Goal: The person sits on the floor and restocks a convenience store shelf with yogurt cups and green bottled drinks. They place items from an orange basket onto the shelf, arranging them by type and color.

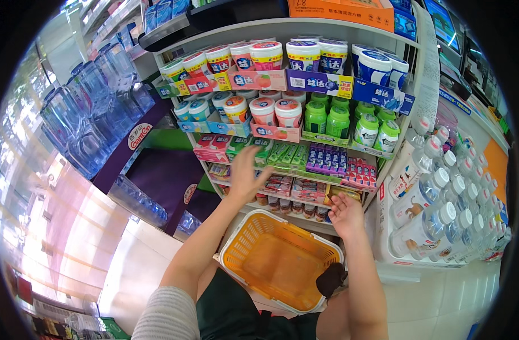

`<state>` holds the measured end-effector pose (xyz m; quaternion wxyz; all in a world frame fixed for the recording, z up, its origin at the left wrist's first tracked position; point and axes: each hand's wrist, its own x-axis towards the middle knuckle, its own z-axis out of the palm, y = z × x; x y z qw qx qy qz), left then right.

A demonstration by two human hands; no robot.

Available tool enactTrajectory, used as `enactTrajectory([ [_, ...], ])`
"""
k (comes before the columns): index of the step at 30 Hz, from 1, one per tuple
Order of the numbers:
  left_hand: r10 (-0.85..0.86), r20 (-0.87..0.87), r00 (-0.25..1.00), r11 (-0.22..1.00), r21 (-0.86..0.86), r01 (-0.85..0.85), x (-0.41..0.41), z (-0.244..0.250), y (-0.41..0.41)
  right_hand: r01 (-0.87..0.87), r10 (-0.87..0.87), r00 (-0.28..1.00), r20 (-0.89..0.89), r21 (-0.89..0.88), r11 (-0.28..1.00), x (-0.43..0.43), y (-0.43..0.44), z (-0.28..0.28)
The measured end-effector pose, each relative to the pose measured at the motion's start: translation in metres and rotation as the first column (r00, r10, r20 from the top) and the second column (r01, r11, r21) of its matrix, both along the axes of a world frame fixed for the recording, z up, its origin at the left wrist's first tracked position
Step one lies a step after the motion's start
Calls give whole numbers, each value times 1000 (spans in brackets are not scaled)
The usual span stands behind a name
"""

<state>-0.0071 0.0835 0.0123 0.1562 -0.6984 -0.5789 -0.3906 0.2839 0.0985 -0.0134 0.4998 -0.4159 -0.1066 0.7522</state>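
My left hand (245, 175), slightly blurred, is raised with its fingers apart in front of the gum shelves, near the green gum boxes (239, 146). Beside the lower shelf, at a yellow box (345, 194), is my right hand (345, 212), palm up with bent fingers and nothing visible in it. Between my forearms an orange plastic basket (280, 259) with a pale rim stands against the shelf's foot; no goods show inside. Above my hands are rows of gum tubs (265, 55), green-lidded bottles (338, 121) and purple gum packs (326, 159). Small brown-looking jars (285, 206) line the bottom shelf.
To the left, large water bottles (87, 102) stand on a purple display rack (157, 170). Many white-capped water bottles (437, 212) are stacked close on the right. A dark object (331, 279) lies over the basket's right corner. An orange carton (342, 15) sits on top.
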Motion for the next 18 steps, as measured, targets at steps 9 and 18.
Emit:
enactTrajectory([
  [9, 279, 586, 761, 958, -228, -175, -107, -45, -10, -69, 68, 997, 24, 11, 998, -12, -2, -13],
  [18, 399, 482, 780, 917, -186, -354, -112, -75, 22, -102, 100, 994, 51, 29, 994, -15, 0, -15],
])
